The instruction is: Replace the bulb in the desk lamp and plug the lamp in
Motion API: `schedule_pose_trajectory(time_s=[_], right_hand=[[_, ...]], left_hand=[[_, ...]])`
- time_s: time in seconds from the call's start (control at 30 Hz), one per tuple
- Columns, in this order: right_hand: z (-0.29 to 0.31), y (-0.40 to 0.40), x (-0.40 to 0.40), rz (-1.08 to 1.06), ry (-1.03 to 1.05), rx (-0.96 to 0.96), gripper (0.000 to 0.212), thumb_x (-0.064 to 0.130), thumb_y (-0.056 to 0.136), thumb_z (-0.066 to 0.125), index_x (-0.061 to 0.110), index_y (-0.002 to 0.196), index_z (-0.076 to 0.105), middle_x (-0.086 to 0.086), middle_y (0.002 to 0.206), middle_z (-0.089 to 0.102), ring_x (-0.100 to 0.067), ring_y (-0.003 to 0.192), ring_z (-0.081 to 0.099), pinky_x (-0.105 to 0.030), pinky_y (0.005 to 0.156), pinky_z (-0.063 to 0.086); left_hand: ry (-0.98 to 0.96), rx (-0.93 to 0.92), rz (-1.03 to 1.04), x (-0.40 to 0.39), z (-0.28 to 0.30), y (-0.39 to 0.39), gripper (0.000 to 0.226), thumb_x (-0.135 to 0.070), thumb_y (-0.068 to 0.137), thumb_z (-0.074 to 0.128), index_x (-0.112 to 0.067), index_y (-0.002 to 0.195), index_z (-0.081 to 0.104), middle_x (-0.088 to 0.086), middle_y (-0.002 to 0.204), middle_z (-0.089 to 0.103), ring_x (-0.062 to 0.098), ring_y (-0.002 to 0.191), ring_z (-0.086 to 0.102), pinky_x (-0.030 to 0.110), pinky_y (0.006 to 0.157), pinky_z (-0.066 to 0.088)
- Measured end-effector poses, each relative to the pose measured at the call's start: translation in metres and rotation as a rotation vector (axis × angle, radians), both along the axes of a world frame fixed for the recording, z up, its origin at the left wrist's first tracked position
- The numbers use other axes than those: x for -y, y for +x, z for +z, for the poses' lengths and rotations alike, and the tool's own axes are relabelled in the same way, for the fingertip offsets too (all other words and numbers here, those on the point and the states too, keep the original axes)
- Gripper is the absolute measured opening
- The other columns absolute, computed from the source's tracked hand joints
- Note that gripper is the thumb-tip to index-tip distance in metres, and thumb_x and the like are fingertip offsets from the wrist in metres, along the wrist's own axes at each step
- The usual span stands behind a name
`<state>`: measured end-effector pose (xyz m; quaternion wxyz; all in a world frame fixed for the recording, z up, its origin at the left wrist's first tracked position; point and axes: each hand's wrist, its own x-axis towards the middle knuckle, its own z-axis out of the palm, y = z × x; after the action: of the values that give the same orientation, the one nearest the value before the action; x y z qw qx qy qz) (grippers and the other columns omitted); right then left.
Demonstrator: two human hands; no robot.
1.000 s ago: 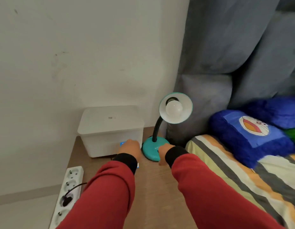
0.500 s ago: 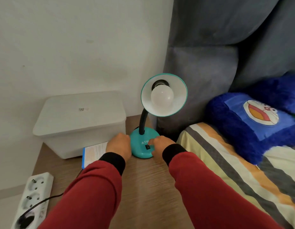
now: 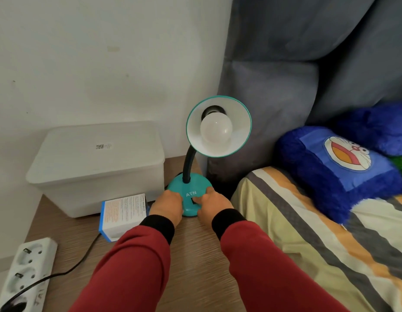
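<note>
Between both hands (image 3: pixel 167 206) (image 3: pixel 212 207) sits the lamp base (image 3: pixel 189 194).

A home bedroom: striped bed (image 3: pixel 308 244), plush pillow (image 3: pixel 339 174), padded headboard (image 3: pixel 274 86), bedside table (image 3: pixel 195 255)

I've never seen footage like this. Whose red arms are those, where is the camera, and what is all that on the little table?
There is no machine here: a person wears a wide-angle camera on the head, looking down at their own arms in red sleeves. The left hand rests against the teal base of a desk lamp, and the right hand touches the base beside its black switch. Neither hand lifts anything. A white bulb sits in the lamp's shade, unlit. On the wooden table also lie a white lidded box, a small blue and white carton and a white power strip with a black cable plugged in. To the right is a bed with a blue cartoon pillow.
</note>
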<state>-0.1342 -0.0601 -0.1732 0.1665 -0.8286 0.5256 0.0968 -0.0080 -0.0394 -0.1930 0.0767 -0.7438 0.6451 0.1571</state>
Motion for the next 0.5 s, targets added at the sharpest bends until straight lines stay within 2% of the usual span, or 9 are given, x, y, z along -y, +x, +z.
schedule_pose_trajectory(time_s=[0.13,0.27,0.4,0.5], right_hand=[[0.0,0.002,0.001,-0.012,0.076,-0.065,0.044,0.014,0.092,0.042,0.019,0.135,0.045,-0.015,0.134,0.037,-0.035,0.114,0.055,-0.036,0.091,0.045],[0.006,0.008,0.001,-0.07,0.129,-0.084,0.042,0.021,0.093,0.045,0.01,0.134,0.042,-0.012,0.135,0.043,-0.033,0.12,0.052,-0.036,0.097,0.043],[0.012,0.009,-0.002,-0.044,0.191,-0.095,0.051,0.026,0.087,0.056,0.016,0.136,0.044,-0.015,0.138,0.047,-0.033,0.121,0.053,-0.037,0.102,0.045],[0.013,0.003,-0.006,-0.027,0.184,-0.076,0.057,0.026,0.088,0.057,0.021,0.141,0.036,-0.016,0.138,0.047,-0.034,0.122,0.052,-0.04,0.103,0.044]], left_hand=[[-0.013,-0.012,0.091,-0.002,-0.001,-0.001,0.035,-0.011,0.093,0.049,-0.011,0.127,0.057,0.015,0.128,0.058,0.031,0.117,0.058,0.035,0.099,0.048],[0.01,-0.009,0.079,-0.004,0.002,-0.006,0.033,-0.009,0.093,0.048,-0.009,0.125,0.058,0.014,0.126,0.06,0.031,0.116,0.059,0.034,0.096,0.048],[0.026,-0.047,0.107,-0.013,0.011,-0.01,0.035,-0.014,0.093,0.05,-0.008,0.126,0.056,0.015,0.129,0.058,0.03,0.118,0.058,0.032,0.096,0.046],[0.003,-0.07,0.139,-0.023,0.017,-0.004,0.037,-0.022,0.091,0.053,-0.007,0.125,0.057,0.017,0.128,0.058,0.032,0.116,0.059,0.033,0.097,0.047]])
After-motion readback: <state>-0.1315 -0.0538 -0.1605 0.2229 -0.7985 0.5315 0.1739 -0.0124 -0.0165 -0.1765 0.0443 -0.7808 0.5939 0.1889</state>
